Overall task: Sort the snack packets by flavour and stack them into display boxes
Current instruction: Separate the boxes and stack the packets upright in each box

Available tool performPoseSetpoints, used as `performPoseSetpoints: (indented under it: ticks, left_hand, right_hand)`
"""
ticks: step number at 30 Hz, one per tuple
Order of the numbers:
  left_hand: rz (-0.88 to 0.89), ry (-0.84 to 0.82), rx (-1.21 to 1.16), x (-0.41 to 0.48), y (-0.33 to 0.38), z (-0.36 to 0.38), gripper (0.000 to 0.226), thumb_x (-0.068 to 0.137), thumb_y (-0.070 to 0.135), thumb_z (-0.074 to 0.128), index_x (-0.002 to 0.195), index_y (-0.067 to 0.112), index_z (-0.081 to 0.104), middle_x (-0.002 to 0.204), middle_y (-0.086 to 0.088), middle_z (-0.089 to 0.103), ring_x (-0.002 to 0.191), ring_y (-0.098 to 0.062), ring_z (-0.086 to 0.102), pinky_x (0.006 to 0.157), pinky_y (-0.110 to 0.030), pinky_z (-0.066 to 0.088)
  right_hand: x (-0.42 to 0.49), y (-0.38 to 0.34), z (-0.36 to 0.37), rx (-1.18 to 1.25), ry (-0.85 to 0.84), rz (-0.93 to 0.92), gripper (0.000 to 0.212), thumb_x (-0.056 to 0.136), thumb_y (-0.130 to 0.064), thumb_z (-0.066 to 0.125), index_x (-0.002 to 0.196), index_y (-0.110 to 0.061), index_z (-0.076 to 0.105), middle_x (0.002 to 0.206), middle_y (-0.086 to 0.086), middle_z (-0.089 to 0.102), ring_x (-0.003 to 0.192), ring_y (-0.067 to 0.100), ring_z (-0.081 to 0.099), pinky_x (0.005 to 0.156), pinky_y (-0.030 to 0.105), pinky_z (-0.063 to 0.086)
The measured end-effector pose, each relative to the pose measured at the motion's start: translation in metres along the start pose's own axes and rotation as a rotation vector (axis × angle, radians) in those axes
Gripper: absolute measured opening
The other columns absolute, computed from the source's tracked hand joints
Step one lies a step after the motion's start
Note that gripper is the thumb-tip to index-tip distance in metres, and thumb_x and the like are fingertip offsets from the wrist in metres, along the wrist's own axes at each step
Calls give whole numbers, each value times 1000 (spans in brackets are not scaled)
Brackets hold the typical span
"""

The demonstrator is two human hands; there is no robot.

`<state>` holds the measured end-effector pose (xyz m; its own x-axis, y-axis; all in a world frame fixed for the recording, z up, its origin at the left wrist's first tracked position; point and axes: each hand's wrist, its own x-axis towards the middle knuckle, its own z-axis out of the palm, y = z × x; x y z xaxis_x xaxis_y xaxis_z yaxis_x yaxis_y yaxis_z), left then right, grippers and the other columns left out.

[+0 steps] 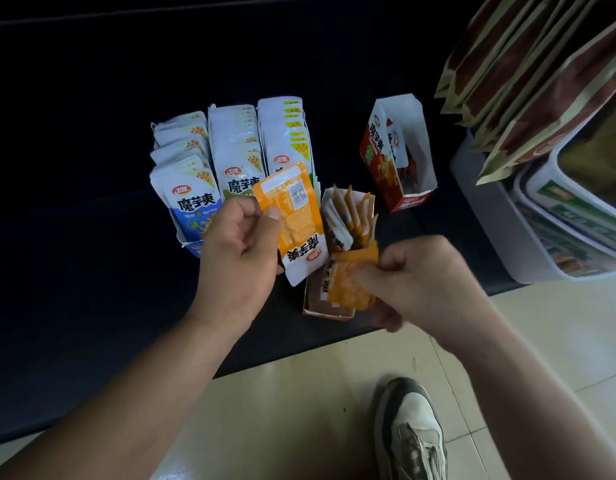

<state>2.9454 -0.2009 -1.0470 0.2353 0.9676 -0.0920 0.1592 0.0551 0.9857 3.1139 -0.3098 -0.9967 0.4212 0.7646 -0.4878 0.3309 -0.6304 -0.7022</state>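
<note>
Looking down on a dark surface (92, 237), we see snack packets grouped by colour. At far left a blue display box (192, 249) stands packed with white-and-blue packets (192, 199), upright in a row. Just beside it, two more rows of white packets with green markings (235, 150) run front to back, side by side.

Next comes the left hand (237, 244). Its thumb and curled fingers pinch an orange packet (297, 220) by its left edge. The packet is held in the air in front of the green-marked rows, its lettering upside down to us.

Just right of that packet, an orange display box (329, 311) sits near the surface's front edge. Several orange packets (348, 213) lean upright at its far end. The right hand (417, 282) is over the box's near end, fingers curled tightly round a second orange packet (348, 287). We cannot tell whether this one is already inside the box.

Beyond, apart from the others, a red display box (382, 174) stands open with a few packets against one wall. Below, a grey-and-white shoe (412, 434) rests on a pale tiled floor (299, 410). At far right, a row of brown bags (528, 74) shows above stacked white tubs (500, 230).
</note>
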Motion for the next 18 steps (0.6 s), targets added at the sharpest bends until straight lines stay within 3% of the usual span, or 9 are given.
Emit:
performPoseSetpoints:
  ticks: [3,5,7,9,12,15,18]
  left_hand:
    - [102,-42,95,4,15,-5,6,101,27,66,95,24,68,87,-1,73,76,-9,68,65,-23,54]
    - [103,-91,86,0,24,-4,5,100,25,67,96,22,69,83,3,72,66,-7,66,55,-19,50]
    - [42,-147,-12,-11,31,0,4,101,19,64,97,19,66,86,-1,76,70,-13,75,53,-23,56]
    - [-26,-188,-95,-22,31,1,7,101,9,62,99,13,67,94,-5,79,88,-21,79,73,-33,65]
    - [-105,-251,-203,-30,25,-4,16,101,4,57,99,0,73,105,-13,79,104,-28,76,94,-45,60]
    - [-154,-174,-167,-34,21,-6,32,97,27,70,77,2,72,96,-8,81,100,-21,77,87,-36,59]
    - [-96,-116,30,-36,16,-6,14,83,12,84,77,10,72,90,5,80,90,-11,76,73,-22,58]
  right_hand:
    - [-11,-8,-18,59,74,-34,26,97,-21,69,78,-4,66,57,11,71,47,20,70,48,28,57]
    - [-15,-6,-23,141,90,-26,21,99,-19,67,83,-6,66,62,11,73,52,21,74,53,33,62]
    - [-17,2,-23,149,116,-52,11,101,-16,64,92,-12,69,72,9,76,56,20,75,54,34,64]
    - [-16,14,-14,138,138,-104,15,101,-14,62,101,-24,73,80,2,77,60,17,76,58,35,65]
    - [-10,31,9,189,165,-173,18,98,-17,70,105,-31,77,84,-11,78,73,7,76,65,26,63]
    - [-3,40,24,153,239,-224,3,91,-24,80,93,-27,81,80,-14,75,75,5,74,65,26,61]
    - [-6,33,16,152,375,-268,14,89,-24,82,77,-22,75,69,-8,73,62,11,71,59,36,60]
